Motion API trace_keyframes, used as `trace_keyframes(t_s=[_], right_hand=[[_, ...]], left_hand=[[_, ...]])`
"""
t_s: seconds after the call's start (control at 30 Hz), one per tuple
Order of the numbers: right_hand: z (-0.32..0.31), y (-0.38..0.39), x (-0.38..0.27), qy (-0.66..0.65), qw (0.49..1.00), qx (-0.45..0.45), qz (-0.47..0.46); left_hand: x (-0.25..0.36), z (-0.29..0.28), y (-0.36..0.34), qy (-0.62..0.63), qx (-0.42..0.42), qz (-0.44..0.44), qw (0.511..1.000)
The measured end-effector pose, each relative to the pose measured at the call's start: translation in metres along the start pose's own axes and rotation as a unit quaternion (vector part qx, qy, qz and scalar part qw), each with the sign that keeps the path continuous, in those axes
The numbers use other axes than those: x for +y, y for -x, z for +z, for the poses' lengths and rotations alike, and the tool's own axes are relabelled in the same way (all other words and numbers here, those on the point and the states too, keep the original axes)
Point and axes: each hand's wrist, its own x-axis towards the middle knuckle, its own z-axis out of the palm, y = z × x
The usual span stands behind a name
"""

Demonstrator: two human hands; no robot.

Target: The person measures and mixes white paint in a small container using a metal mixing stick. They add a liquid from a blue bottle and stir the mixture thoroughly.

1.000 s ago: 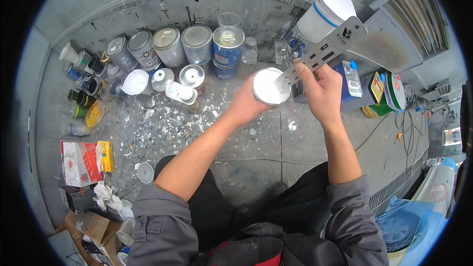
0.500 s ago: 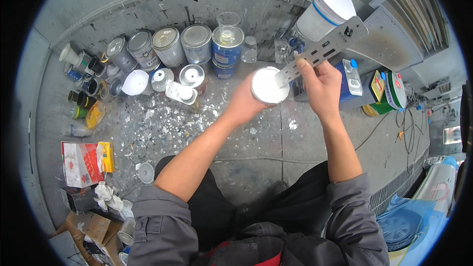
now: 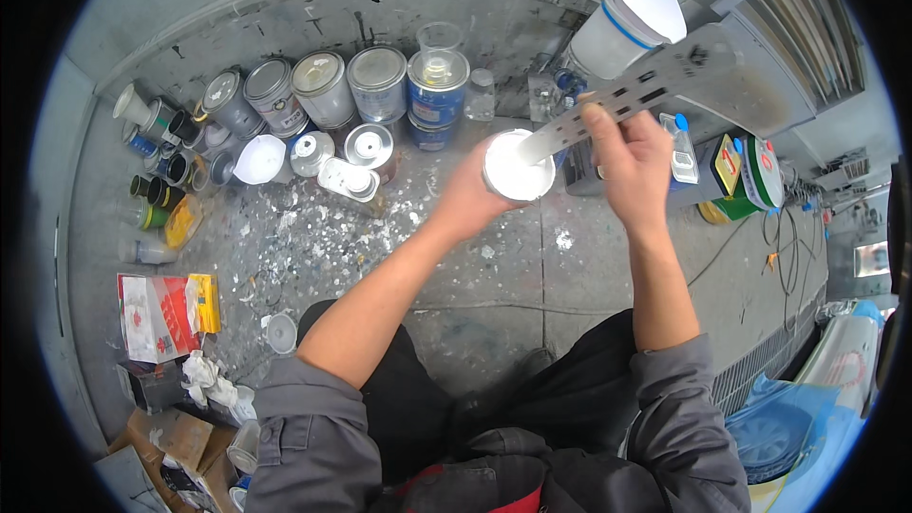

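Note:
My left hand [image 3: 470, 195] is wrapped round a cup of white liquid [image 3: 513, 174], held above the speckled floor in the middle of the view. My right hand [image 3: 632, 166] grips a flat perforated metal stick [image 3: 655, 81], thumb on top. The stick slants down leftward into the white liquid; its upper end is motion-blurred. Beyond the cup stand stacked blue tins [image 3: 437, 90] with a clear cup on top. A white bucket with a blue band [image 3: 608, 38] sits behind the stick.
Grey cans [image 3: 323, 85] and smaller containers [image 3: 161, 199] line the back and left. Cardboard [image 3: 171, 432] and a red-white box [image 3: 157, 313] lie lower left. At right are coloured jugs [image 3: 760, 171], hoses [image 3: 788, 256] on the floor and a blue-wrapped object [image 3: 779, 418].
My right hand and the stick have shifted slightly right and up, with the stick now blurred. The cup in my left hand has moved a little left.

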Motion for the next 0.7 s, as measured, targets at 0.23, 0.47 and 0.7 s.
trace_keyframes(t_s=[0.23,0.47,0.7], right_hand=[[0.013,0.014,0.017,0.015,0.999,-0.014,0.050],[-0.007,-0.002,-0.009,-0.065,0.995,0.025,0.067],[0.004,0.008,0.019,0.061,0.996,0.015,0.060]], left_hand=[[-0.002,0.001,-0.002,0.037,0.012,-0.006,0.999],[-0.008,-0.001,0.000,-0.002,0.022,0.019,1.000],[0.001,0.000,-0.003,0.030,0.003,-0.027,0.999]])
